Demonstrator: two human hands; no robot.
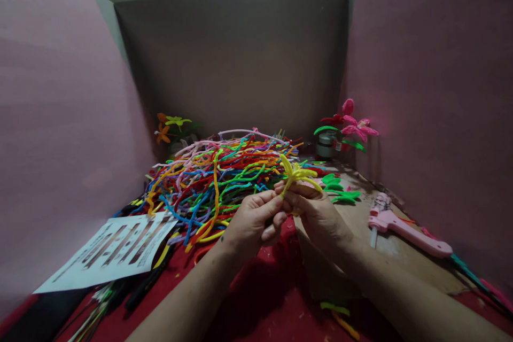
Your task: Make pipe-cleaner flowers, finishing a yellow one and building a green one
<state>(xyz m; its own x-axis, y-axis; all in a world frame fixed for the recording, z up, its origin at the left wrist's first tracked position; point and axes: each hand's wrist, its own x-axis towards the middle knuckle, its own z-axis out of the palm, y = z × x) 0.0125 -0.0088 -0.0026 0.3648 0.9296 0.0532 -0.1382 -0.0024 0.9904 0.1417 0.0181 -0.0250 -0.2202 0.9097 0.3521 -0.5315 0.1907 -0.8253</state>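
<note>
In the head view, a pink wall point(60, 91) on the left and another pink wall point(433, 80) on the right flank a dark back panel point(236, 69), closing in a dim work nook. Red cloth point(256, 294) covers the near surface, with brown cardboard point(358, 216) lying over its right part. A heap of many-coloured fuzzy stems point(224, 176) spreads before the panel; a printed sheet point(108, 248) lies at its left. A pink glue gun point(412, 234) rests on the cardboard, near green leaf shapes point(340, 192). Pink flowers point(358, 127) stand by the right wall. At centre, above the surface, the left hand point(260, 216) and right hand point(320, 216) meet, fingers pinched on the base of a yellow flower point(295, 173), its petals pointing up and rightward.
</note>
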